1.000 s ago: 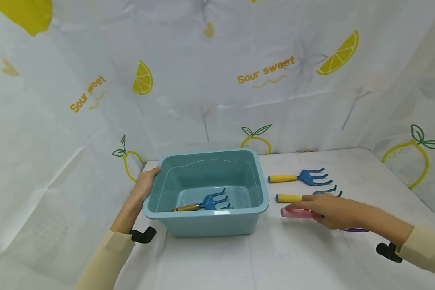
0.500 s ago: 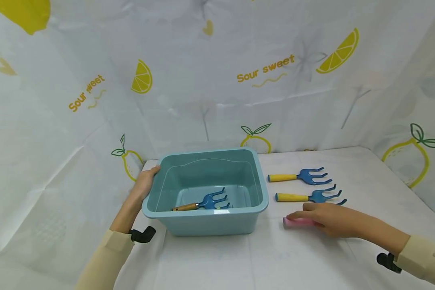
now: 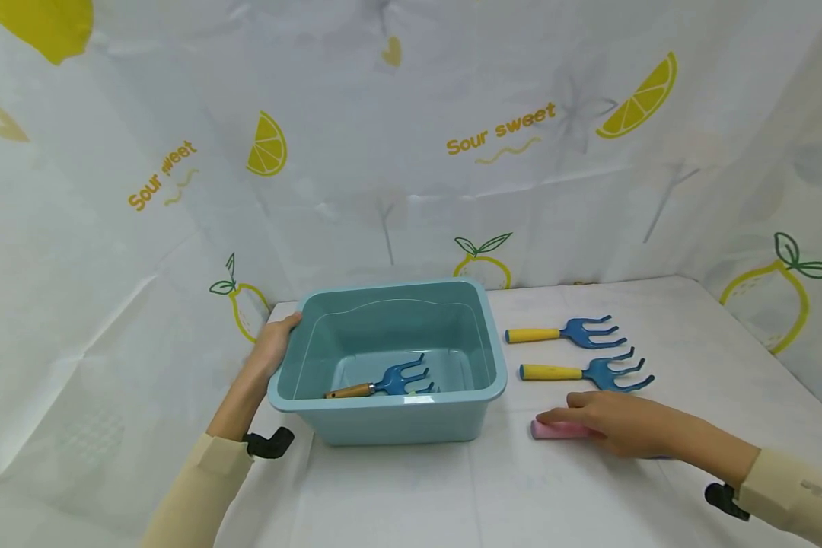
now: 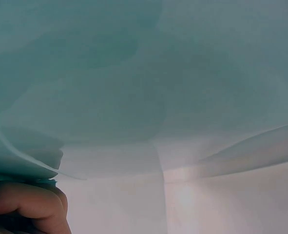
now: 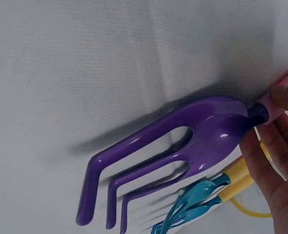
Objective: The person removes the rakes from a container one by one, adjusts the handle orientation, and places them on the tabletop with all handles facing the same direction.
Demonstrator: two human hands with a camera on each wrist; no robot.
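A hand rake with a pink handle [image 3: 560, 430] and purple tines [image 5: 214, 131] lies low over the table at the right. My right hand [image 3: 619, 423] grips its handle near the neck, thumb on one side and fingers on the other; in the head view that hand covers most of the tines. At the left, my left hand [image 3: 272, 346] holds the left rim of a blue-green plastic basin [image 3: 383, 422]. Curled fingers [image 4: 31, 202] show under that rim in the left wrist view. Inside the basin rests a blue hand rake [image 3: 390, 380] with a wooden handle, partly hidden by the front wall.
Two blue hand rakes with yellow handles lie right of the basin, the farther rake [image 3: 578, 332] behind the nearer rake [image 3: 599, 373], tines pointing right. White cloth covers the table [image 3: 411, 495]. A lemon-printed curtain [image 3: 356, 213] rises behind and at both sides.
My right hand has moved toward the table's front with the pink-handled hand rake, uncovering the nearer yellow-handled rake. My left hand and the basin have stayed in place.
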